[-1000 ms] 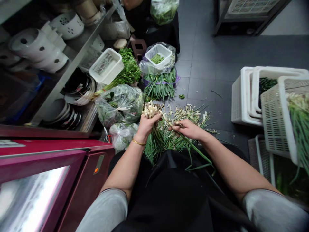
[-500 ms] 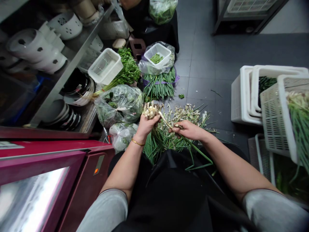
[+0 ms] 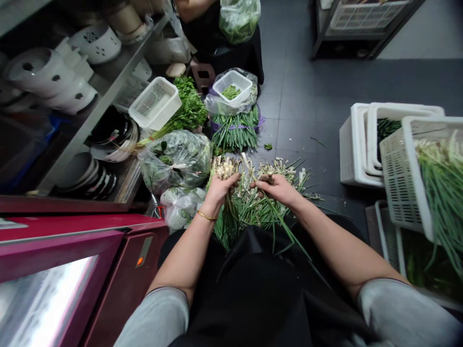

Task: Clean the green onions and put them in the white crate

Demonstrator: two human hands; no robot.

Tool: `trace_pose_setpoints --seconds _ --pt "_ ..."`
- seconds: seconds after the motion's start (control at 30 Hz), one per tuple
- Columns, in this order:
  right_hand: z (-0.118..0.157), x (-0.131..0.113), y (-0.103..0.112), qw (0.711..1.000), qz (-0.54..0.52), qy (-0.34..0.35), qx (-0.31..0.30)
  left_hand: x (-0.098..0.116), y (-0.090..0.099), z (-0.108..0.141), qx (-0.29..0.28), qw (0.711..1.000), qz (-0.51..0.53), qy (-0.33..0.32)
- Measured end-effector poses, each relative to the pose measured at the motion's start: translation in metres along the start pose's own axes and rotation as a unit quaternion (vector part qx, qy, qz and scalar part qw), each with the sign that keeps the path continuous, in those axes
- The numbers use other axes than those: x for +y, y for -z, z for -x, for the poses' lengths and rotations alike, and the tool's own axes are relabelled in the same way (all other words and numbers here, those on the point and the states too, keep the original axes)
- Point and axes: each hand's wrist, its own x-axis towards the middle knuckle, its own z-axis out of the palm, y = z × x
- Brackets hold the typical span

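My left hand is wrapped round a bunch of green onions, white bulb ends up and green leaves hanging below the fist. In my right hand the fingers pinch a single green onion, its pale root end tilted up to the left and its leaves trailing down toward my lap. A gap separates the two hands. Under and beyond them lies a heap of peeled skins and onion trimmings on the floor.
White crates with green onions stand at the right. Ahead are bundled greens beneath a small white basket. Bagged vegetables, a white basket and a shelf of dishes line the left. Another person is at the top.
The single onion in my right hand has swung from pointing at the left hand to standing more upright. The view has shifted slightly to the right.
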Motion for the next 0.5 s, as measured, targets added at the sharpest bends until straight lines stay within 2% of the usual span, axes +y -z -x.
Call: trace_pose_setpoints --seconds 0.13,0.23,0.33,0.43,0.5 --pt "-0.006 0.008 -0.01 0.997 0.079 0.013 -0.002 0.004 0.001 0.003 -0.011 0.997 0.04 -0.061" --pt "-0.012 0.016 -0.022 0.999 0.015 0.018 0.029 0.004 -0.001 0.006 -0.03 0.997 0.044 -0.058" --pt "-0.018 0.018 -0.031 0.992 -0.057 0.042 0.102 0.001 -0.004 0.008 -0.067 0.996 0.048 -0.032" --pt "-0.018 0.011 -0.022 0.977 -0.021 0.096 0.191 0.002 0.001 0.007 -0.052 0.996 0.062 -0.041" --pt "-0.018 0.005 -0.001 0.963 0.022 0.118 0.243 0.007 0.011 0.004 -0.017 0.996 0.066 -0.062"
